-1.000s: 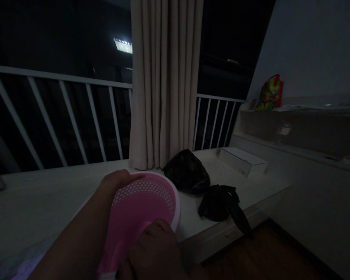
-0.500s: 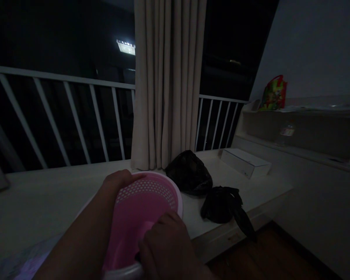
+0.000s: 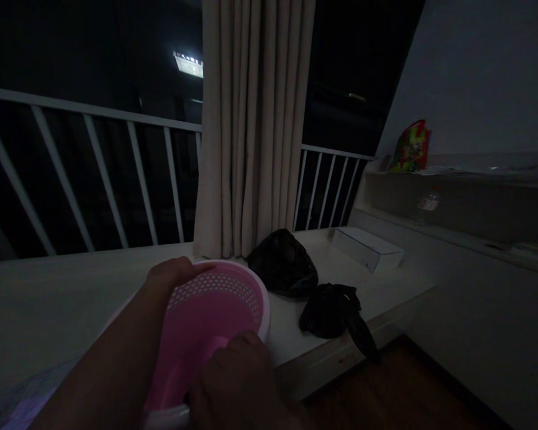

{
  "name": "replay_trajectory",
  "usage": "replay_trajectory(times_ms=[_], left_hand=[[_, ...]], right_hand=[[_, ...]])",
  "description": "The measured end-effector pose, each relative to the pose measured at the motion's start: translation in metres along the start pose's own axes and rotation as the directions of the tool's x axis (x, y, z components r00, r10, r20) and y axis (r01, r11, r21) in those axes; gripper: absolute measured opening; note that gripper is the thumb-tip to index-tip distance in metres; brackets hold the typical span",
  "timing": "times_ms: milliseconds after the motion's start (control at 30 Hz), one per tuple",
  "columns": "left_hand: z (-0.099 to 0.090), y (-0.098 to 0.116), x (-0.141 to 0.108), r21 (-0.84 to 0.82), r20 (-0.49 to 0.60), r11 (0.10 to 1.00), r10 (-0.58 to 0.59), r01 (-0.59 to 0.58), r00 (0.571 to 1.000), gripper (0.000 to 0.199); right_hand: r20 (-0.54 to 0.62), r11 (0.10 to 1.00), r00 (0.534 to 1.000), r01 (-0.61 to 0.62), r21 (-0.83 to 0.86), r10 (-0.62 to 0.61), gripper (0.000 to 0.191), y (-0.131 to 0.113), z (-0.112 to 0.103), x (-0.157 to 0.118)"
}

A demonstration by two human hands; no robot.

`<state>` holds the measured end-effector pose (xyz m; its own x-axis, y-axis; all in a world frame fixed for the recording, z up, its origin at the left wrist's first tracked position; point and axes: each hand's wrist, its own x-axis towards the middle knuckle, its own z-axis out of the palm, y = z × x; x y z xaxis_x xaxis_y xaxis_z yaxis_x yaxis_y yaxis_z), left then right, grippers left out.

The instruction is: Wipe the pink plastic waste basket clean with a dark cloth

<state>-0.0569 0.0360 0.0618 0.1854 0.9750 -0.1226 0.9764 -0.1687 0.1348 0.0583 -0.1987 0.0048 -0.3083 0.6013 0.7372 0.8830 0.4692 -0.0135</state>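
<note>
A pink basket (image 3: 215, 310) with a pale rim and a band of holes lies tilted on the white ledge, its mouth facing me. My left hand (image 3: 174, 273) grips its far upper rim, fingers wrapped over the edge. My right hand (image 3: 233, 382) is a closed fist at the basket's near right side, in front of its opening. A small dark thing shows beside that fist, too dim to name; what the fist holds is hidden. Inside the basket is a lighter pink shape, partly covered by my right hand.
Two black plastic bags (image 3: 283, 263) (image 3: 329, 310) sit right of the basket. Beyond them lies a white box (image 3: 367, 248). A beige curtain (image 3: 255, 131) and white railing (image 3: 138, 173) stand behind. At right, shelves hold a colourful bag (image 3: 411, 146) and a bottle (image 3: 428, 203).
The view has shifted slightly, so most things appear a little further left. Both hands keep about the same places at the basket.
</note>
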Motion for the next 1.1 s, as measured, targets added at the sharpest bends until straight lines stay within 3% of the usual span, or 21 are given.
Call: replay_trajectory(times_ms=[167,300,467,633,767,867,967,1100], left_hand=[[0.0,-0.001,0.0,-0.019,0.012,0.998,-0.053,0.053,0.999,0.09],[0.0,-0.002,-0.002,-0.028,0.006,0.998,-0.061,0.061,0.998,0.088],[-0.002,-0.001,-0.004,-0.036,0.026,0.998,-0.053,0.054,0.998,0.087],[0.0,-0.004,-0.001,-0.025,0.018,0.998,-0.063,0.064,0.998,0.086],[0.003,-0.008,0.001,-0.021,-0.004,1.0,-0.014,0.014,1.0,0.082],[0.002,-0.005,-0.005,0.026,-0.078,0.996,0.089,-0.087,0.993,0.077],[-0.002,0.001,-0.013,0.073,-0.118,0.982,0.182,-0.174,0.976,0.07],[-0.004,0.005,-0.018,0.091,-0.101,0.975,0.209,-0.201,0.973,0.07]], right_hand=[[-0.045,0.999,0.999,0.025,0.033,-0.023,0.031,-0.001,0.001,0.001],[0.051,1.0,0.999,0.008,0.015,-0.009,0.029,0.01,-0.009,0.002],[0.114,0.999,0.992,-0.052,-0.014,0.053,0.028,-0.004,-0.002,0.001],[-0.002,0.998,0.999,-0.044,0.044,0.044,0.028,-0.002,0.0,0.0],[-0.118,0.995,0.991,-0.052,0.089,0.063,0.029,0.002,-0.002,0.003],[-0.156,0.993,0.986,-0.049,0.106,0.065,0.029,0.0,-0.003,0.005],[-0.128,0.993,0.99,-0.051,0.107,0.065,0.028,-0.001,-0.005,0.006],[-0.086,0.992,0.994,-0.062,0.109,0.071,0.027,-0.001,-0.007,0.006]])
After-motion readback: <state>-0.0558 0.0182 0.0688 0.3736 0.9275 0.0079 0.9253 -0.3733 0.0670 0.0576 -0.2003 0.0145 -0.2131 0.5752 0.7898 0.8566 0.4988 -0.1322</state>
